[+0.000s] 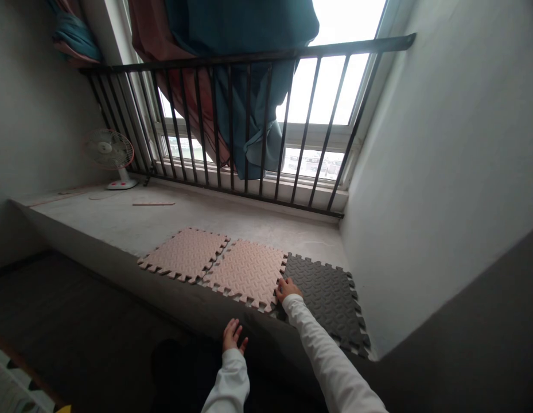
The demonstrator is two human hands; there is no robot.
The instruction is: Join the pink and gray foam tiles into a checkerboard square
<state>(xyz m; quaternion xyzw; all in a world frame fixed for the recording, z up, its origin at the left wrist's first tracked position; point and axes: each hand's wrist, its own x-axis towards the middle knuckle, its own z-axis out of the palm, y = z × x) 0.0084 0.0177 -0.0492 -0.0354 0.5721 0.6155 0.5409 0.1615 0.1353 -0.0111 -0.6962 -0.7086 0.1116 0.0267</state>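
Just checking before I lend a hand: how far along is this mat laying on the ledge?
Done: two pink foam mats look joined edge to edge on the concrete ledge. In hand: the right hand rests at the seam where the dark grey foam mat meets the pink, while the left hand is open near the ledge's front edge. Left: bare concrete still shows toward the fan.
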